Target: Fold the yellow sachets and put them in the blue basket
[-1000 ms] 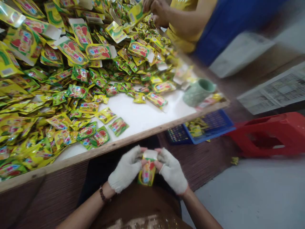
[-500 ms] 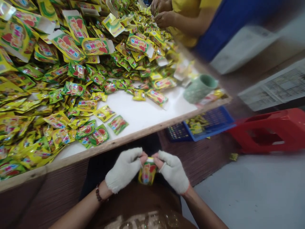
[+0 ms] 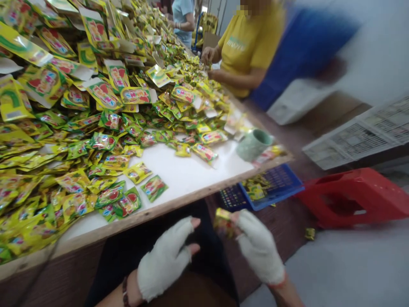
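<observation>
Numerous yellow foil sachets [image 3: 96, 145] cover the white surface [image 3: 191, 175] ahead of me, while nearer my body my right grip [image 3: 259, 247] closes on one small sachet [image 3: 224, 222] at its fingertips, long axis slanting toward my left grip [image 3: 164, 260], which stands open, empty and apart.

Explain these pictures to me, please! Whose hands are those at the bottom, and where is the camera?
Those are one person's own hands, seen by a camera worn on their head and looking down. Each hand wears a white knitted fingerless glove. The left hand is open, and the right hand holds a small yellow foil packet. On the long white table lies a big heap of shiny yellow-and-green packets, near a pale green mug. Across the table, a co-worker in a yellow T-shirt has their hands by the packets.
</observation>
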A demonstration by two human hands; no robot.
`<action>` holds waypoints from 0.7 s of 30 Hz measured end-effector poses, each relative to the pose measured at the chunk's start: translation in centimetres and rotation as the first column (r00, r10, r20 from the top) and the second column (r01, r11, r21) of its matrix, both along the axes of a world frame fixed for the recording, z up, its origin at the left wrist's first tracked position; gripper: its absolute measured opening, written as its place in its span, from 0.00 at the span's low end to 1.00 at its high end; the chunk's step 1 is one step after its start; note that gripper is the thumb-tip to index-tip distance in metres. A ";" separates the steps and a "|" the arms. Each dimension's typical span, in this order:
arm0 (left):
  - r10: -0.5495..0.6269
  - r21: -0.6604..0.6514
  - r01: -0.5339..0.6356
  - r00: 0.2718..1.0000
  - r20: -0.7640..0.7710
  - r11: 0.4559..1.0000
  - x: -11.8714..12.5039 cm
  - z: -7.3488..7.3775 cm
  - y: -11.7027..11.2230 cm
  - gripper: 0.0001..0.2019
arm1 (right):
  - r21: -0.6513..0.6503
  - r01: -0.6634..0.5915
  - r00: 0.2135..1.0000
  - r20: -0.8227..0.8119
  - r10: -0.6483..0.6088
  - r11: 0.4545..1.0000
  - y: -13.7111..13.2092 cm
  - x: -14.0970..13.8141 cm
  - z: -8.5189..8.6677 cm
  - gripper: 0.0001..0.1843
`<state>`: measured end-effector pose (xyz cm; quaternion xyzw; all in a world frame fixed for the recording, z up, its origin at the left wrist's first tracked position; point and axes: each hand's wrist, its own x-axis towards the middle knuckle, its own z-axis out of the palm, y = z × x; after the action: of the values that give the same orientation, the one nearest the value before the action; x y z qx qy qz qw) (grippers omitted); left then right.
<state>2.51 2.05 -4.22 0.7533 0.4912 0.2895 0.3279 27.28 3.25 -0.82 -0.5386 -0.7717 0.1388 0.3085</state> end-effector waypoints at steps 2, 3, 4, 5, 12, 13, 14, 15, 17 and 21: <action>0.036 0.035 -0.036 0.999 -0.011 0.999 0.0 -0.1 0.1 0.19 | 0.215 0.209 0.953 0.175 -0.248 0.954 1.8 2.7 2.1 0.16; 0.048 0.044 -0.048 0.999 -0.011 0.998 0.0 -0.1 0.1 0.18 | 0.308 0.278 0.914 0.205 -0.350 0.910 2.7 3.7 3.0 0.15; 0.057 0.048 -0.057 0.998 -0.008 0.997 0.0 -0.2 0.1 0.16 | 0.373 0.317 0.889 0.205 -0.411 0.872 3.7 4.3 3.6 0.14; 0.064 0.045 -0.064 0.998 -0.002 0.997 0.1 -0.3 0.1 0.15 | 0.406 0.329 0.883 0.188 -0.430 0.853 4.7 4.4 4.0 0.13; 0.127 -0.210 -0.115 0.991 0.046 0.971 0.7 -0.8 -0.5 0.15 | 0.073 0.147 0.957 0.240 -0.160 0.986 15.1 -3.7 3.9 0.18; 0.140 -0.276 -0.117 0.988 0.065 0.954 0.7 -0.8 -0.5 0.16 | -0.003 0.155 0.950 0.274 -0.148 0.988 16.2 -5.0 4.2 0.18; 0.161 -0.341 -0.122 0.983 0.088 0.932 0.7 -0.8 -0.4 0.17 | -0.050 0.156 0.944 0.301 -0.134 0.987 17.0 -5.9 4.6 0.17; 0.188 -0.401 -0.128 0.976 0.114 0.907 0.6 -0.8 -0.3 0.17 | -0.078 0.155 0.941 0.314 -0.123 0.985 17.3 -6.6 5.1 0.15; 0.261 -0.515 -0.133 0.947 0.185 0.847 0.3 -0.8 0.0 0.20 | -0.082 0.103 0.962 0.262 -0.078 0.991 16.9 -6.8 6.1 0.13; 0.448 -0.742 0.066 0.760 0.471 0.667 -0.3 -0.5 0.8 0.33 | -0.209 -0.283 0.959 -0.087 0.270 0.936 12.3 -4.4 7.8 0.17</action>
<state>2.18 2.82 -4.74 0.3636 0.5091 0.3375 0.7033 22.84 15.60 6.98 -0.4514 -0.8104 0.2805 0.2466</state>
